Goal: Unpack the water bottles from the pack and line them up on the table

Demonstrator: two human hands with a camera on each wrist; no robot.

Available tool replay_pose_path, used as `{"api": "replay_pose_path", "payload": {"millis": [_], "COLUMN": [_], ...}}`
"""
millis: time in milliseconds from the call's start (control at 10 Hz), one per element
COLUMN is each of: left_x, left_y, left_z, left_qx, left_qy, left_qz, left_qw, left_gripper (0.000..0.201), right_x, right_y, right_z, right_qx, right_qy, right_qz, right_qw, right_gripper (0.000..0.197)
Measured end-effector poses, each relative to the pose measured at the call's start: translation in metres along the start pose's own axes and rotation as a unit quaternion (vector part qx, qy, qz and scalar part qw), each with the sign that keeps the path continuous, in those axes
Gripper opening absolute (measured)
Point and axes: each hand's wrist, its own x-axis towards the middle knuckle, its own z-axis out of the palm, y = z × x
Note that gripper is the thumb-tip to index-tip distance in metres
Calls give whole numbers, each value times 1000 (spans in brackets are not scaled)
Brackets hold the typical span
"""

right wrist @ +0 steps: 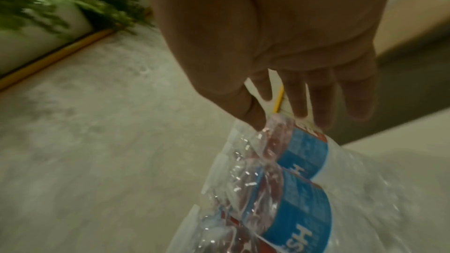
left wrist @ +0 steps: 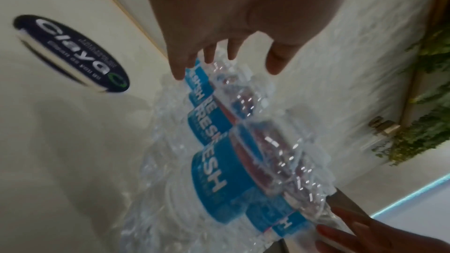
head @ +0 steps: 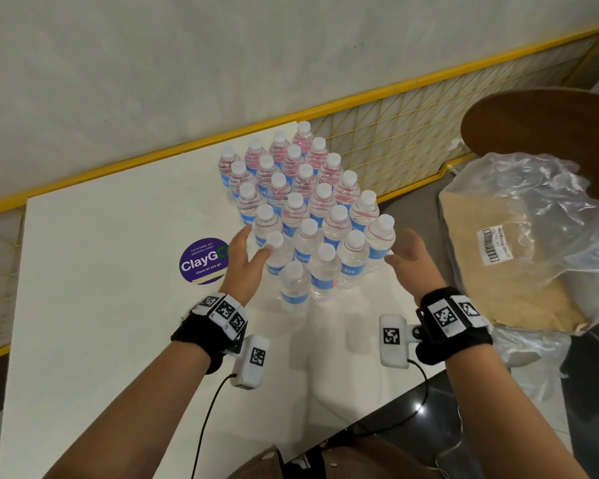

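Note:
Several clear water bottles [head: 305, 209] with white caps and blue labels stand upright in a tight block on the white table [head: 101, 305]. My left hand [head: 255, 243] is open at the block's near left side, its thumb against a front bottle. My right hand [head: 400, 247] is open at the near right side, fingers straight, beside the rightmost bottle. The left wrist view shows the left hand [left wrist: 228, 68] spread over the blue-labelled bottles [left wrist: 214, 170], with the right hand's fingers [left wrist: 353, 228] touching them. In the right wrist view the right hand [right wrist: 292, 120] reaches the bottles [right wrist: 304, 189].
Crumpled clear plastic wrap [head: 540, 202] and a cardboard tray [head: 498, 271] lie off the table's right edge. A brown round seat [head: 550, 126] is behind them. A purple round sticker [head: 203, 261] is on the table, left of the block. A yellow mesh fence [head: 412, 133] runs behind.

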Motion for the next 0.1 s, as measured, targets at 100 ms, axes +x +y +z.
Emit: {"api": "replay_pose_path", "payload": {"millis": [100], "left_x": [-22], "left_y": [5], "left_z": [-18], "left_qx": [72], "left_qy": [58], "left_qz": [125], "left_qw": [988], "left_gripper": [37], "right_x": [-28], "right_y": [-4], "right_z": [-14], "right_qx": [-84], "right_qy": [-18], "right_qz": [-67], "right_qw": [994], "right_gripper": [27]}}
